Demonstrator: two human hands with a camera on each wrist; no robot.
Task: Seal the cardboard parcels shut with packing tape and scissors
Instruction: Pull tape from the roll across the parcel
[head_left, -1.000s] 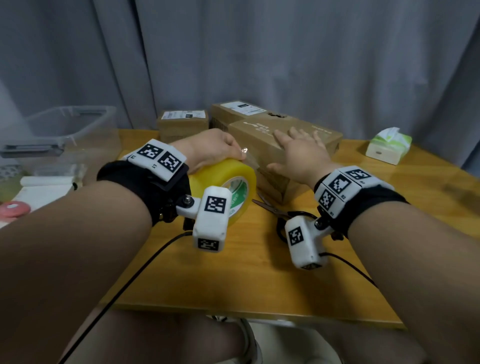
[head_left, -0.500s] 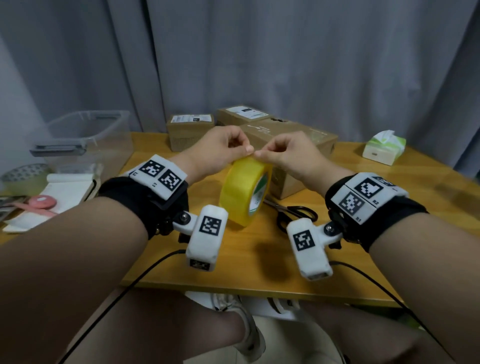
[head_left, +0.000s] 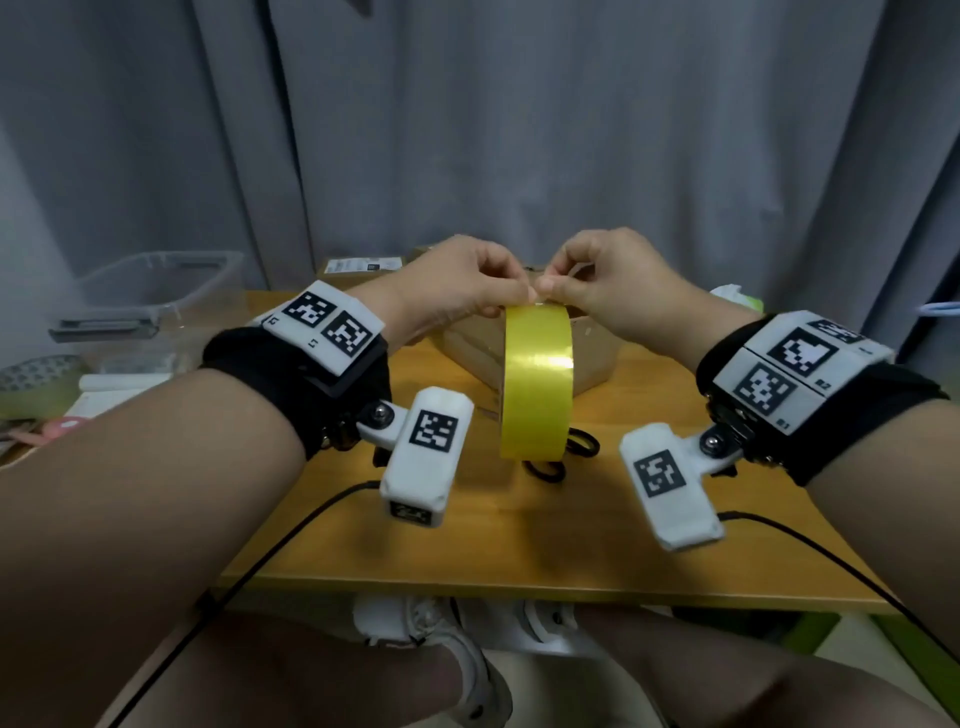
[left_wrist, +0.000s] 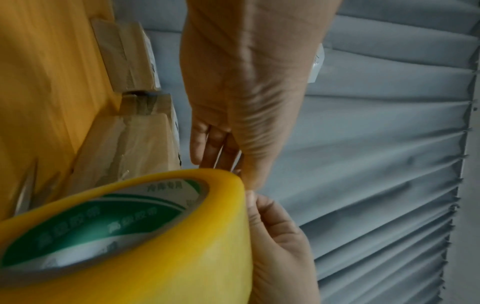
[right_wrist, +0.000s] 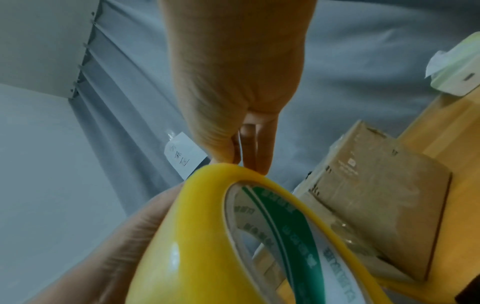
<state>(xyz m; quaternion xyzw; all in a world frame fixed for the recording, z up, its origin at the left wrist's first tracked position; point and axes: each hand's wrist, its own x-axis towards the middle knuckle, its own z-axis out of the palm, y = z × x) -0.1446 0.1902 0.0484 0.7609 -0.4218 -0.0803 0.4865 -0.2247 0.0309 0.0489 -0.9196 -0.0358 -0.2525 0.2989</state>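
- Tape roll held on edge above table, centre.
- Left hand left of roll top, right hand right.
- Scissors under roll.
- Cardboard parcels behind.
- Bin far left; tissue pack far right.

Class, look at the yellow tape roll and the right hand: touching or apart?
Touching. In the head view the right hand pinches the top rim of the tape roll.

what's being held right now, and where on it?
The yellow tape roll, lifted above the table. Left hand and right hand both pinch it at the top of its outer rim, fingertips meeting there.
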